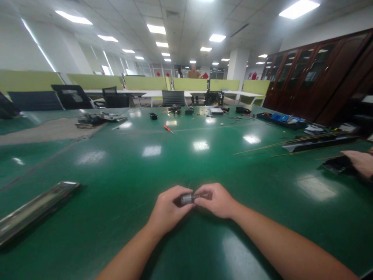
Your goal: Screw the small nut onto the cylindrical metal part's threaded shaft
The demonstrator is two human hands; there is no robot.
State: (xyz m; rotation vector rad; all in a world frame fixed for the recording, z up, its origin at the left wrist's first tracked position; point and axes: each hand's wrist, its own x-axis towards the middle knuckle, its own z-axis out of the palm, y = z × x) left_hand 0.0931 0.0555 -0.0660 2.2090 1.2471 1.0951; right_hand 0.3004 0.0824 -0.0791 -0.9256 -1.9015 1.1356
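Note:
Both my hands meet low at the middle of the green table (186, 155). My left hand (168, 208) is closed around the left end of a small grey cylindrical part (189, 198). My right hand (218, 200) pinches the part's right end, fingers curled over it. The part lies level between the two hands, just above the table top. Most of it is hidden by my fingers.
A long flat metal strip (35, 212) lies at the near left. Another person's hand (361, 162) rests on a dark part at the right edge, near thin rods (276, 146) and a black bar (317, 143). A red screwdriver (167, 128), small devices and chairs stand farther back.

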